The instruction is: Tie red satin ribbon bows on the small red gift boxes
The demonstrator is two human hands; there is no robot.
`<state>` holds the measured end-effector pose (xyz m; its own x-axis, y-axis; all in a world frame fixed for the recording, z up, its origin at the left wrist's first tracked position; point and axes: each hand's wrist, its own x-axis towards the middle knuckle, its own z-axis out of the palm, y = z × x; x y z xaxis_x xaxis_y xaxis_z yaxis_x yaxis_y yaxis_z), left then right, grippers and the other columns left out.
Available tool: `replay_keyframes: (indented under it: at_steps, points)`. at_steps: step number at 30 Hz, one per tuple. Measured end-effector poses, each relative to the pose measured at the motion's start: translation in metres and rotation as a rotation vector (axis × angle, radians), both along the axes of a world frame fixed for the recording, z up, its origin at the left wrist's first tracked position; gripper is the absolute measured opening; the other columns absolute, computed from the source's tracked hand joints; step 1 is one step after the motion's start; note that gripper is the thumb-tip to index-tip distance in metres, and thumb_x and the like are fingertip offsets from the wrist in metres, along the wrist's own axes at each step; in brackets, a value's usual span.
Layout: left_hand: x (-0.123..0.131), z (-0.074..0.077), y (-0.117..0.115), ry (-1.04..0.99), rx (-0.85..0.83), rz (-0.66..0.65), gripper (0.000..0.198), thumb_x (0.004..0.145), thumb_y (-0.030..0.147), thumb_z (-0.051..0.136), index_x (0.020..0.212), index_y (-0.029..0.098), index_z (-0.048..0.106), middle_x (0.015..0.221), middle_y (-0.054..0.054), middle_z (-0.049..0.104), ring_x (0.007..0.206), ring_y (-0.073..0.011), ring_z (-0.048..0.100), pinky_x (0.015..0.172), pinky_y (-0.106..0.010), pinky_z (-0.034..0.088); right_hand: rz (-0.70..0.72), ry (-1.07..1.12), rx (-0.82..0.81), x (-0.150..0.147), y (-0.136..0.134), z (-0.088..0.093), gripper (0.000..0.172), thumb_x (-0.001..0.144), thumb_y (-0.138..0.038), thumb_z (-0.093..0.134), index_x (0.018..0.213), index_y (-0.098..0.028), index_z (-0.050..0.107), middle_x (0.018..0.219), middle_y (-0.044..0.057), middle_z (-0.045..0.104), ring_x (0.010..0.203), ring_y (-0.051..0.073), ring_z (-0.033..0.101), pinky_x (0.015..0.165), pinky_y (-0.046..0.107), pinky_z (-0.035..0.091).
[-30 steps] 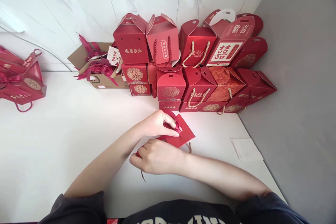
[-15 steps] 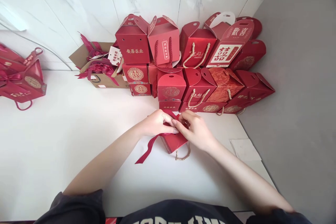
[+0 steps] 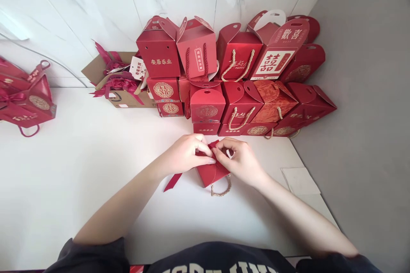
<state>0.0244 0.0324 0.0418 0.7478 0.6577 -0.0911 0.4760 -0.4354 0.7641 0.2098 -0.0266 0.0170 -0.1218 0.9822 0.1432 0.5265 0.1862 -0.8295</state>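
Note:
A small red gift box (image 3: 210, 173) stands on the white table below my hands, its twisted gold rope handle (image 3: 221, 193) looping out toward me. Over its top, my left hand (image 3: 187, 152) pinches a dark red ribbon (image 3: 173, 182) with thumb and fingers; one tail of it hangs out to the left. My right hand (image 3: 241, 158) also has thumb and forefinger pinched at the ribbon, close to the left fingertips. The exact grip and any knot are partly hidden by my fingers.
Stacked red gift boxes (image 3: 207, 108) line the wall just beyond my hands. An open cardboard box (image 3: 134, 101) of ribbons and tags stands left of them. More red boxes (image 3: 35, 106) sit at the far left. A grey partition (image 3: 361, 115) bounds the right side.
My left hand has shifted slightly left, and the ribbon between the hands has been rearranged. The ribbon's left tail has pulled in and shows shorter. The gift box stays in place.

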Motion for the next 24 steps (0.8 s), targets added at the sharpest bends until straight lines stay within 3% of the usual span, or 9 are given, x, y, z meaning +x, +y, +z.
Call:
replay_keyframes:
  at_steps: [3,8,13,17,24]
  points:
    - [-0.002,0.003,-0.002,0.019,0.039,0.019,0.016,0.082,0.033,0.064,0.077,0.024,0.076,0.082,-0.001,0.062,0.075,-0.0154,0.057,0.066,-0.026,0.041,0.021,0.155,-0.060,-0.002,0.001,-0.004,0.015,0.086,-0.022,0.055,0.079,-0.018,0.067,0.075,0.001,0.068,0.067,0.014,0.058,0.064,0.026,0.045]
    - [-0.005,0.007,-0.004,0.038,-0.006,0.033,0.015,0.082,0.032,0.064,0.078,0.023,0.075,0.074,0.000,0.063,0.069,-0.0138,0.056,0.062,-0.025,0.039,0.088,0.411,-0.157,0.002,0.005,-0.013,0.012,0.085,-0.021,0.056,0.090,-0.016,0.066,0.075,0.001,0.067,0.070,0.014,0.063,0.069,0.027,0.051]
    - [-0.006,0.013,-0.005,0.050,-0.221,0.066,0.021,0.084,0.033,0.059,0.073,0.018,0.068,0.067,0.001,0.068,0.055,-0.0106,0.052,0.052,-0.024,0.035,0.126,0.588,-0.197,0.001,0.008,-0.021,0.015,0.090,-0.029,0.058,0.098,-0.017,0.058,0.078,0.001,0.065,0.069,0.012,0.062,0.072,0.028,0.051]
    - [-0.009,0.012,0.002,0.070,-0.381,0.053,0.022,0.083,0.034,0.061,0.071,0.016,0.067,0.076,-0.004,0.074,0.056,-0.0114,0.056,0.050,-0.024,0.034,0.132,0.613,-0.186,-0.002,0.009,-0.022,0.017,0.091,-0.034,0.058,0.097,-0.018,0.056,0.080,0.002,0.066,0.069,0.012,0.059,0.072,0.029,0.051]
    - [-0.012,0.007,0.016,0.052,-0.608,0.025,0.022,0.076,0.032,0.071,0.086,0.014,0.066,0.070,-0.006,0.074,0.060,-0.0132,0.060,0.055,-0.024,0.039,0.147,0.633,-0.172,-0.003,0.012,-0.018,0.015,0.091,-0.030,0.059,0.099,-0.018,0.059,0.081,0.001,0.065,0.068,0.011,0.057,0.071,0.028,0.048]
